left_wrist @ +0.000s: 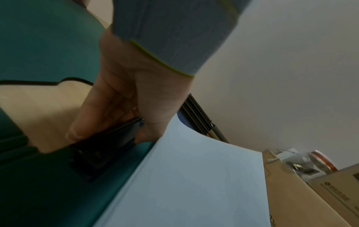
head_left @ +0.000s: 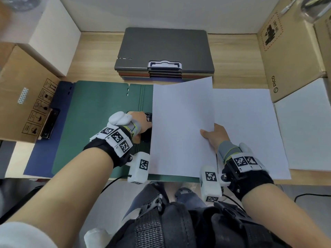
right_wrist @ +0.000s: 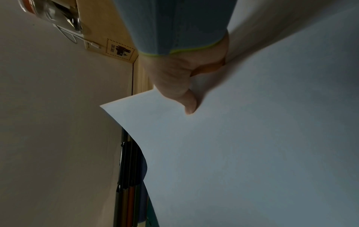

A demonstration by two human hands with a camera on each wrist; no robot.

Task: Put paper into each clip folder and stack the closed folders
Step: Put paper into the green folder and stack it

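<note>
Head view: left hand (head_left: 138, 122) pinching green folder's (head_left: 100, 122) clip (left_wrist: 108, 147) open, right hand (head_left: 215, 136) gripping sheet (head_left: 180, 126). Best to slide edge fully under, square it, then release.

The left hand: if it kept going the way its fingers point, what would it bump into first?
The left hand already pinches the black clip of the green folder; straight on, it probably meets the held paper sheet.

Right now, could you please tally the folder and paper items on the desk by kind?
open green folder: 1
blue folder beneath it: 1
closed-folder stack: 1
held paper: 1
paper pile: 1
Total: 5
</note>
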